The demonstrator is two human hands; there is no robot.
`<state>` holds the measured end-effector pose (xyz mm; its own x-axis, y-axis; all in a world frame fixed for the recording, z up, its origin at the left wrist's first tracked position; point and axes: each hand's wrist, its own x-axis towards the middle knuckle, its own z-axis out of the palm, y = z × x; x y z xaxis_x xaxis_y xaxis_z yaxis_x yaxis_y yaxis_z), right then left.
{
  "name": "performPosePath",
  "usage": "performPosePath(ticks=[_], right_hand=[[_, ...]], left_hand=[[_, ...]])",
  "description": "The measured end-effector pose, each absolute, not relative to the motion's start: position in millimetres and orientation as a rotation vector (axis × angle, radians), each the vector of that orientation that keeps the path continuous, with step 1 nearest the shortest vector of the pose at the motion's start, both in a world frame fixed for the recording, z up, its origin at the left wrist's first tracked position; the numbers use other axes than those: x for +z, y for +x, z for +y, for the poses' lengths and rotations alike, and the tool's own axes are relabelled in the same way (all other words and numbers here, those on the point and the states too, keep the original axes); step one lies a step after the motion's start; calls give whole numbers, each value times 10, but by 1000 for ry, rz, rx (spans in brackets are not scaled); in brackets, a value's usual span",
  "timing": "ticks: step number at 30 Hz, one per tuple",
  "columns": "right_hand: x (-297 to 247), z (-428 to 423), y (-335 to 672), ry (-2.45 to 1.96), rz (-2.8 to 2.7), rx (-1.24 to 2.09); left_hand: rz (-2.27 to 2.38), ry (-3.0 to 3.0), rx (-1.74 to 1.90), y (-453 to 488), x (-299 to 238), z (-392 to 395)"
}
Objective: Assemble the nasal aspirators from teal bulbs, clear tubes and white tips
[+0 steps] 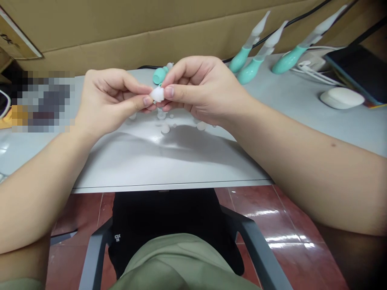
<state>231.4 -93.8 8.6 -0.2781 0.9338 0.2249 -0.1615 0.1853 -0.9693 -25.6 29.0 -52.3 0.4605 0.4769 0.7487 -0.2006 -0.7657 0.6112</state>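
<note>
Between the fingertips of both hands is a small white plastic cap-like piece (157,95), held above the table. My left hand (113,100) pinches its left side with thumb and forefinger. From the right, my right hand (199,90) grips the other side, its remaining fingers curled underneath. Just behind the piece lies a teal bulb (159,75), partly hidden by my right fingers. Small translucent parts, among them a round white one (165,128) and a clear one (161,114), lie on the table below my hands.
Several teal bulbs with long white nozzles (250,70) stand at the back right. A white rounded case (342,98), cables (317,74) and a dark flat device (356,66) are at the right. Cardboard (121,32) backs the table (169,169).
</note>
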Motion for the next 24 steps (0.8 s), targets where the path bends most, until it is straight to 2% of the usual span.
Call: performPosePath(ticks=[6,11,16,20,24], right_hand=[[71,-909,2280,-832,-1419,1136],[-52,-810,2277,-765,-1452,1071],[-209,-768,2250,-641,-1396,975],[-256,-732,2202,-628,-1442,876],[-307,-683,2150,-449,-1390,801]], left_hand=[[271,2073,1381,-228,-500,260],[113,2062,1527,-169,-508,275],[430,1992,1444,-200,-573,234],[491,1928,1418,-231,-605,243],[231,1909,1516,-203,-676,478]])
